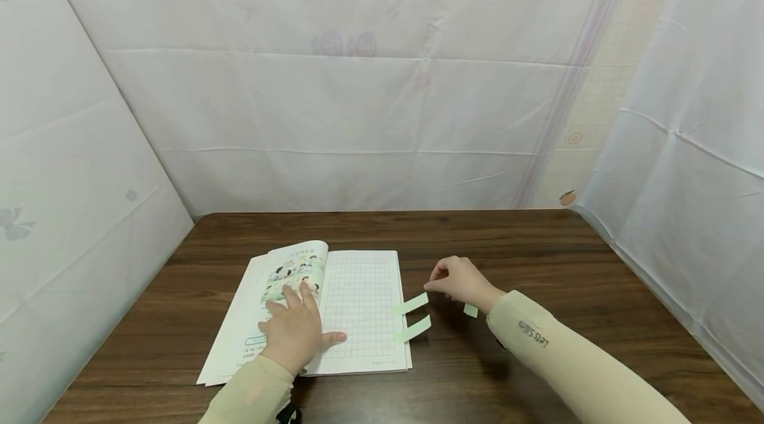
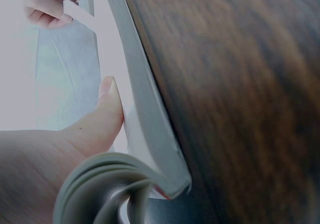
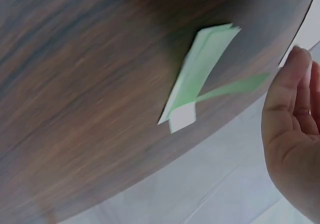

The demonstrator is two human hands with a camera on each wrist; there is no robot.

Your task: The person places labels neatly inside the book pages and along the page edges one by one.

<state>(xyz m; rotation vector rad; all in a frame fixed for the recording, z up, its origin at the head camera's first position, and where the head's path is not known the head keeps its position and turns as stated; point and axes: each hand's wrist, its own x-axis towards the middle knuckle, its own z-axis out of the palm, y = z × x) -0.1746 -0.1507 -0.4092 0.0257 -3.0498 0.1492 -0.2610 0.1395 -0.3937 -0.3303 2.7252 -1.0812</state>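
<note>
An open book lies on the table, a gridded page on its right side and curled illustrated pages on its left. My left hand rests on the left pages with fingers spread, the thumb reaching over onto the grid. Two pale green sticky strips, an upper strip and a lower strip, stick out past the page's right edge. By the upper strip's free end is my right hand, thumb and index tips close together. Whether they grip the strip cannot be made out.
A small pad of green sticky strips lies on the dark wooden table, partly hidden beneath my right wrist in the head view; one strip fans out from it. A white printed cloth hangs behind and at both sides.
</note>
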